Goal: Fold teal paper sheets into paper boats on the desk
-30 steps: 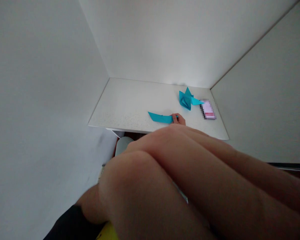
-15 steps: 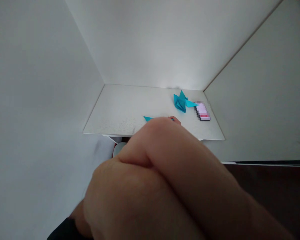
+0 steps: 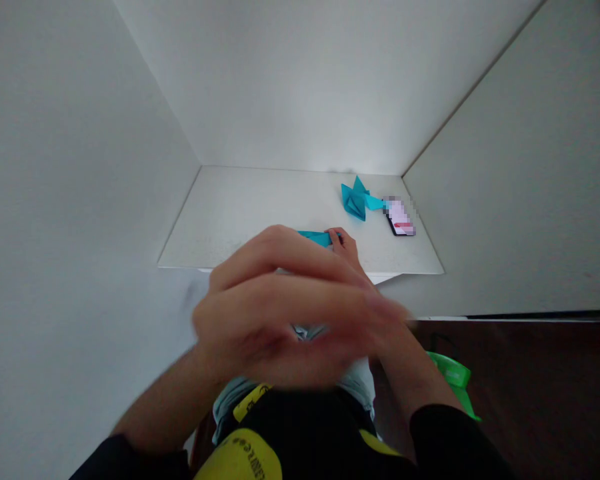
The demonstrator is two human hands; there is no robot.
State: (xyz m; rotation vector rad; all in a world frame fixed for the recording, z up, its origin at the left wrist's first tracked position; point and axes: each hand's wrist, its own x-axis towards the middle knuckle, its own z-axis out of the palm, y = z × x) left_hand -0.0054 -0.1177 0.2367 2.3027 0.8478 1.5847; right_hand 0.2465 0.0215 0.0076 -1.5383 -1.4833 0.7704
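Close to the camera, my left hand (image 3: 285, 300) fills the middle of the view, its fingers loosely curved with a gap between them and the thumb. Nothing shows in it, though motion blurs the fingertips. Behind it, at the front part of the white table, my right hand (image 3: 344, 243) pinches the right end of a folded strip of blue paper (image 3: 314, 236). The left hand hides the strip's left part. Farther back on the table stands a blue folded-paper figure (image 3: 355, 200) with pointed tips, apart from both hands.
A phone (image 3: 400, 219), partly pixelated, lies right of the paper figure, whose tip reaches its edge. White walls (image 3: 300, 87) enclose the table (image 3: 220, 207) at the back and sides. Something bright green (image 3: 450, 373) is low at right on the dark floor.
My left hand has drawn back and turned, its fingers now pointing right. It uncovers my right hand and more of the blue strip. The view has shifted slightly; figure and phone stay put.
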